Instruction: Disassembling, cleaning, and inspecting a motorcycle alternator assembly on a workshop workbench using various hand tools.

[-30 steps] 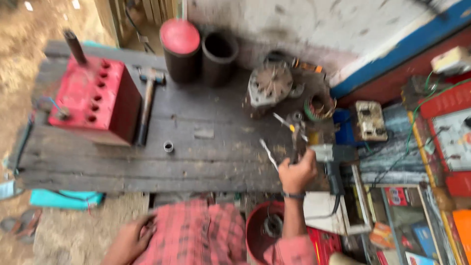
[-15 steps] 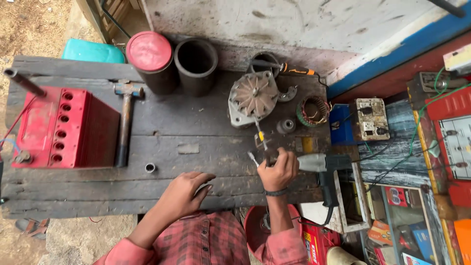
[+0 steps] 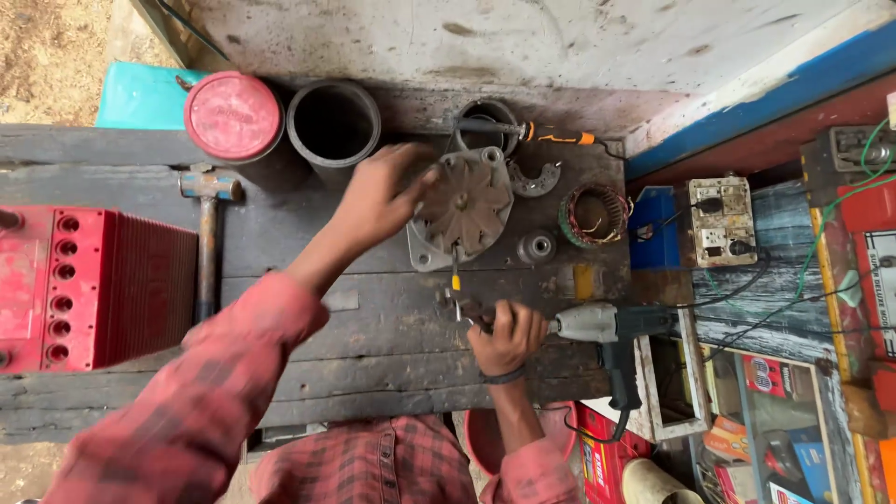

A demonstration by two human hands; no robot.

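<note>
My left hand [image 3: 383, 191] reaches across the dark wooden bench [image 3: 373, 345] and grips the left rim of a grey alternator housing [image 3: 464, 207] with a finned fan on top. My right hand [image 3: 509, 336] is closed on a thin screwdriver with a yellow band [image 3: 456, 285], whose shaft points toward the housing. The hand rests on the bench just left of a grey electric drill [image 3: 607, 327]. Both sleeves are red plaid.
A red battery [image 3: 84, 280] and a hammer [image 3: 207, 233] lie at the left. At the back stand a red-lidded black cylinder [image 3: 233, 117] and an open black pipe [image 3: 333, 121]. A copper winding ring [image 3: 595, 215], small pulley [image 3: 537, 247], orange-handled screwdriver [image 3: 551, 135] and socket board [image 3: 721, 222] are at the right.
My left hand has moved from the bench's front edge up to the alternator housing and taken hold of it. My right hand stays by the drill, still holding the screwdriver.
</note>
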